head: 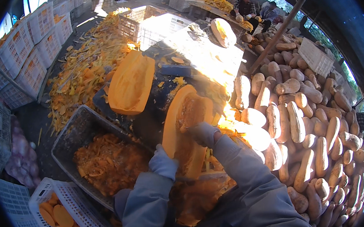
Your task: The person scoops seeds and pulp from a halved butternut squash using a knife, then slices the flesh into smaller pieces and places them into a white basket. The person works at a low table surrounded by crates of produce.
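A halved squash (171,137) with seeds and stringy pulp in its cavity lies cut side up, tilted toward me. My left hand (163,163), in a pale glove, grips its lower left side. Curled fingers of my gloved right hand (202,134) are in the cavity, against the pulp; whether they hold a tool is hidden. Beyond and to the left, a hollowed squash half (131,82) rests on the dark work surface (146,123). Scooped pulp and seeds (111,159) lie in a dark plastic crate (85,111) left of my left hand.
A white crate (69,203) of orange squash pieces stands at lower left. Peelings (77,81) heap behind the dark crate. Whole squashes (296,122) pile up on the right, under a slanting pole (279,33). A whitish squash (223,32) sits at the far edge. Two people (245,7) work beyond.
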The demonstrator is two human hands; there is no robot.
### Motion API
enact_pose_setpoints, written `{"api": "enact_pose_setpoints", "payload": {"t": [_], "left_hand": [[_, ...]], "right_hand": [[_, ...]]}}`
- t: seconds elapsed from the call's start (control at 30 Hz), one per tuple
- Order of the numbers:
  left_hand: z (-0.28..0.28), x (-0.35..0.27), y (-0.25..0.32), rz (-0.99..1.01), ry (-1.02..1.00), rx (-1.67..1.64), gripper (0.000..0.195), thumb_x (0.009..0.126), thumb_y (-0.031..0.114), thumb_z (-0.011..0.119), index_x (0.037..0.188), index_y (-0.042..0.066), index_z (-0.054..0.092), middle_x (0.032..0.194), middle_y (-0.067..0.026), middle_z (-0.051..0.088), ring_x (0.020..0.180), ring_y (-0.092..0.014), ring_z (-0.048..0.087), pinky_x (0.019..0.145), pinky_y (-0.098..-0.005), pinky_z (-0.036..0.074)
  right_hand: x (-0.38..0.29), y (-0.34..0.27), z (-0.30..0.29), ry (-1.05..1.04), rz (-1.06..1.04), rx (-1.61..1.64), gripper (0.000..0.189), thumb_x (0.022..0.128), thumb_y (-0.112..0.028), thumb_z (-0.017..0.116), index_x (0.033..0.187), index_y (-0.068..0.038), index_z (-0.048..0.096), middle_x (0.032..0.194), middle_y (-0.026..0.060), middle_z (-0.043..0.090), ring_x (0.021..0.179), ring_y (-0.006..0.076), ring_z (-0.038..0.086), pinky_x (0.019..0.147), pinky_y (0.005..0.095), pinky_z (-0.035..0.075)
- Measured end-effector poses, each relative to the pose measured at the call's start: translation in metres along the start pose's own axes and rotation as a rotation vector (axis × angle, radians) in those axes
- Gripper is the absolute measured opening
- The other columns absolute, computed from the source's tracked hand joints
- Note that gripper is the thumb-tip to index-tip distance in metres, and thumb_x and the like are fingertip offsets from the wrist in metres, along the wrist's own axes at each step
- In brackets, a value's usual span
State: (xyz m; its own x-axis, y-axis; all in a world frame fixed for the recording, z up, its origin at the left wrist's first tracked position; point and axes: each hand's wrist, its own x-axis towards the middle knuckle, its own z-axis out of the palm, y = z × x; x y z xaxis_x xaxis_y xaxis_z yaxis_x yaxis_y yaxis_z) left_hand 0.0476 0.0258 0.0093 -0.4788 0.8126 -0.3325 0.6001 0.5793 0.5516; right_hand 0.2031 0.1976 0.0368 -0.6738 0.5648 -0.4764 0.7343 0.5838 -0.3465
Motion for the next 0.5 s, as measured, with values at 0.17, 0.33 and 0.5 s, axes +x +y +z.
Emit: {"api": "enact_pose_setpoints", "payload": {"t": [0.17,0.33,0.5], "left_hand": [[0.003,-0.006,0.01,0.06,0.009,-0.035,0.063,0.075,0.027,0.078,0.123,0.006,0.044,0.115,-0.0222,0.064,0.103,-0.041,0.068,0.088,-0.0482,0.055],[0.006,-0.006,0.022,0.059,-0.014,-0.008,0.064,0.075,0.031,0.08,0.123,0.007,0.045,0.115,-0.0209,0.066,0.106,-0.04,0.067,0.09,-0.0465,0.054],[-0.004,-0.007,0.001,0.041,0.013,-0.043,0.062,0.075,0.025,0.078,0.122,0.007,0.043,0.115,-0.0226,0.063,0.104,-0.042,0.067,0.088,-0.0487,0.055]], "right_hand": [[0.011,0.039,-0.031,0.187,0.266,0.872,0.031,0.099,-0.032,0.051,0.12,-0.011,0.062,0.088,0.01,0.07,0.074,0.0238,0.066,0.057,0.0403,0.05],[0.046,0.103,-0.011,0.64,0.284,0.216,0.026,0.099,-0.021,0.051,0.118,-0.012,0.067,0.094,0.0079,0.073,0.081,0.0229,0.07,0.065,0.0381,0.055],[0.074,0.048,-0.009,0.38,0.284,-0.515,0.023,0.099,-0.023,0.055,0.11,-0.012,0.072,0.091,0.0065,0.074,0.076,0.0245,0.07,0.065,0.038,0.054]]}}
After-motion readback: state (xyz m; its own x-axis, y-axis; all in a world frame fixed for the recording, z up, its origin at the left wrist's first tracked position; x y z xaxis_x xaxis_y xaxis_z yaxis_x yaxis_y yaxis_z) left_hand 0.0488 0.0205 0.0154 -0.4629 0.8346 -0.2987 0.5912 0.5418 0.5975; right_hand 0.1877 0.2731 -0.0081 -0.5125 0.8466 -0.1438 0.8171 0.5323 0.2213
